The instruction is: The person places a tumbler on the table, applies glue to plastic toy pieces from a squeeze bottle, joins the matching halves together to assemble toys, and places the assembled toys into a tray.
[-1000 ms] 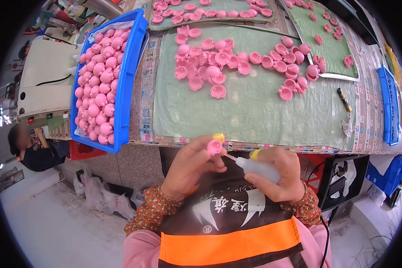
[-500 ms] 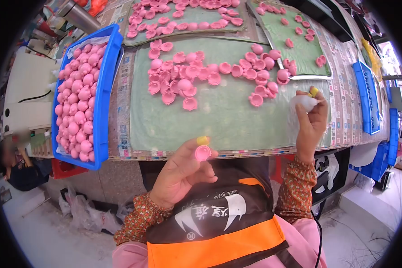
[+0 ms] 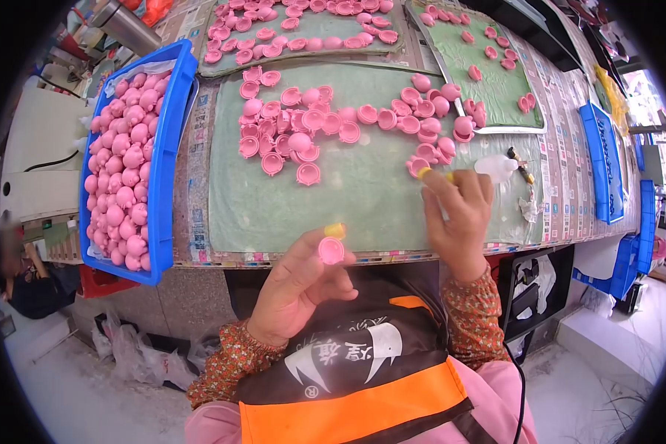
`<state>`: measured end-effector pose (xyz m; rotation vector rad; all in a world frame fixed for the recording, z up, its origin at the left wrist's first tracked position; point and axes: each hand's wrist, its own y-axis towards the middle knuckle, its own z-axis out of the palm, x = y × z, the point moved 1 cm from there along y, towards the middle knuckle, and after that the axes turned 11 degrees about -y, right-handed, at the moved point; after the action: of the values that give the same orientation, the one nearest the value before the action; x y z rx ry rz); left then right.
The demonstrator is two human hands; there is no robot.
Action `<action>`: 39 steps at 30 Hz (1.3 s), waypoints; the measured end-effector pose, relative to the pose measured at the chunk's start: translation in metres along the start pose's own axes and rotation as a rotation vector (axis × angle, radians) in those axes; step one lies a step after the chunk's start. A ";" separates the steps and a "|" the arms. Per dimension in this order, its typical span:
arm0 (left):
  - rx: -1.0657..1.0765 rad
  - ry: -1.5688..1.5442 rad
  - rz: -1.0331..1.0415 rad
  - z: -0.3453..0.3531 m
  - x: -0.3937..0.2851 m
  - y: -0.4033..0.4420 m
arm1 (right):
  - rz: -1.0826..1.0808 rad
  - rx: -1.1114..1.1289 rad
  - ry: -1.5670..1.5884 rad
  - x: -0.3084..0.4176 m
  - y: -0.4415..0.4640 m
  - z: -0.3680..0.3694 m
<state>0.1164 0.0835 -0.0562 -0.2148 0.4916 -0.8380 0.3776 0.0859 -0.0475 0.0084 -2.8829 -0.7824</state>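
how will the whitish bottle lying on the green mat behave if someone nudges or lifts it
The whitish bottle may roll if nudged, since its rounded body lies on its side on the green mat. Its translucent, plastic-looking wall suggests it is probably light and would likely give under a firm grip.

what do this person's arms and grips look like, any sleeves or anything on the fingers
Floral-print sleeves, rusty orange-brown with small pale specks, reach the wrists, with pink fabric higher up. The left grip is gloveless with a yellow finger wrap; the right grip also shows yellow wrapping.
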 end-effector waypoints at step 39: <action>-0.064 -0.038 0.031 -0.014 0.012 -0.005 | 0.183 0.420 0.798 0.073 -0.021 -0.015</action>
<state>0.1129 0.0711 -0.0704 -0.2812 0.4849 -0.7876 0.3072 0.0572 -0.0346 0.0824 -2.1781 -0.0765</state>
